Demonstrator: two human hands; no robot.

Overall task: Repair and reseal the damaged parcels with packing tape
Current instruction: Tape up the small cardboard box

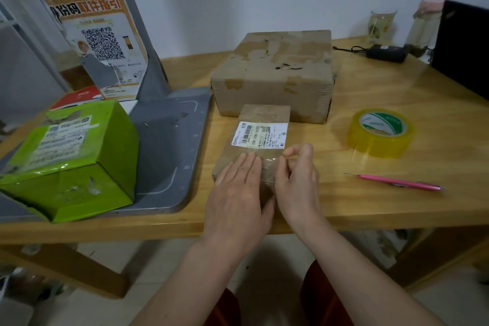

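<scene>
Where tape shines — hands on parcel

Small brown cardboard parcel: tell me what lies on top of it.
A white shipping label, a clear tape strip, the flat left hand and the pinching right hand. The surface beneath the hands is hidden.

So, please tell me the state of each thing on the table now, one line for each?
small parcel: flat on the table, clear tape across its near end
left hand: open, pressing the tape down
right hand: fingers curled at the tape
big box: closed, torn on top
green box: tilted, dented, torn
tape roll: lying flat, untouched
pink knife: lying flat, untouched
</scene>
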